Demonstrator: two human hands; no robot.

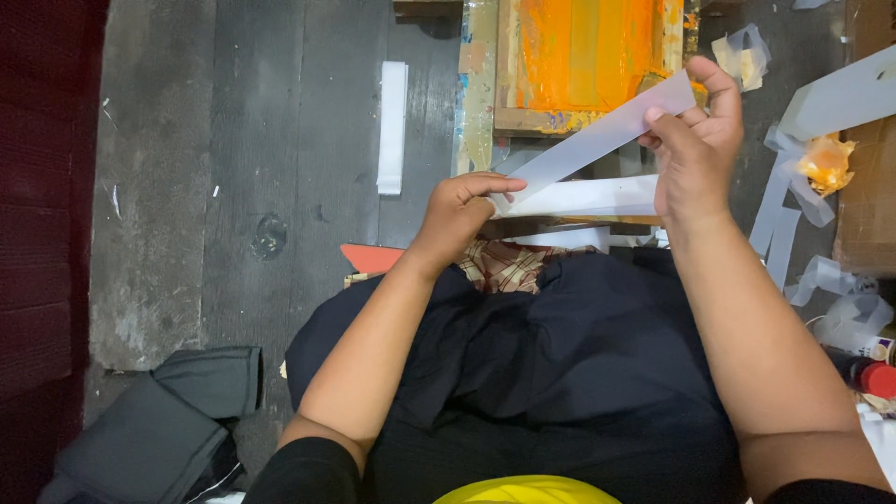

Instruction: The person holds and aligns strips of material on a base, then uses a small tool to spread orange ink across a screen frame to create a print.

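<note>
My left hand (462, 210) pinches the near end of a translucent white strip (597, 140) that slants up to the right. My right hand (695, 140) grips the strip's far end, thumb over it. Just below it a second white strip (588, 198) lies across, with my left fingers on its end. Both hands are above my lap, which is covered with dark cloth (560, 355). Beyond the hands stands a wooden frame (509, 65) with an orange, paint-stained screen (583, 47).
A loose white strip (392, 126) lies on the grey plank floor at the back. More strips and crumpled tape (803, 187) pile up at the right, by a red-capped bottle (873, 378). A dark folded cloth (159, 420) sits at the lower left.
</note>
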